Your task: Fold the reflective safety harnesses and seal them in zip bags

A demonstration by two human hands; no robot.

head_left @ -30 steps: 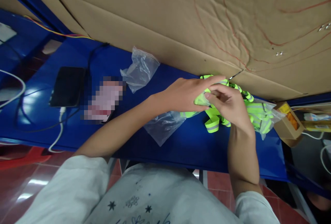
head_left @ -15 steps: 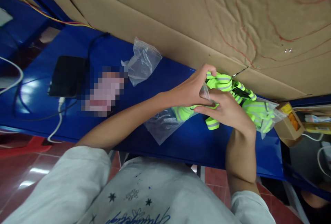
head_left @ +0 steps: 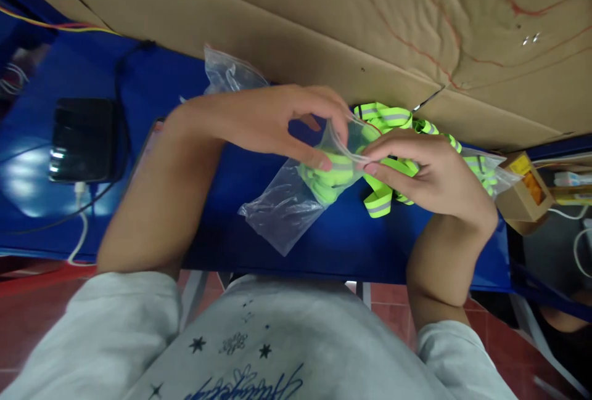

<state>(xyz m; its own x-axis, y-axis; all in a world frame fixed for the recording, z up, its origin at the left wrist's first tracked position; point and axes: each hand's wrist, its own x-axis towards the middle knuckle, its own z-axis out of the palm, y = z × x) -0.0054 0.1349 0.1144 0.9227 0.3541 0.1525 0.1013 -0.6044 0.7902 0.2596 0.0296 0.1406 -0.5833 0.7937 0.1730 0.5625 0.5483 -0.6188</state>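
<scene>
A clear zip-lock plastic bag [head_left: 277,221] lies slanted in front of me, its mouth pulled wide between my hands. Folded neon-yellow reflective straps [head_left: 330,184] fill its upper part. The bag's edge is pinched between thumb and fingers of my right hand [head_left: 430,172]. My left hand [head_left: 282,119] has curled fingers at the other side of the mouth, with the thumb low against the bag by the straps. More loose yellow-green reflective straps [head_left: 379,200] with grey stripes lie behind and beside my right hand, partly hidden by it.
Another clear bag [head_left: 229,70] lies behind my left wrist. A black device [head_left: 83,141] with a white cable sits on the blue table [head_left: 361,258] at left. A filled bag [head_left: 490,172] and a small cardboard box [head_left: 525,193] stand at right. A cardboard wall [head_left: 300,18] runs along the back.
My hands have moved apart, and the bag's mouth now shows stretched open between them. My left forearm has swung over the pinkish item on the table. The view has shifted slightly.
</scene>
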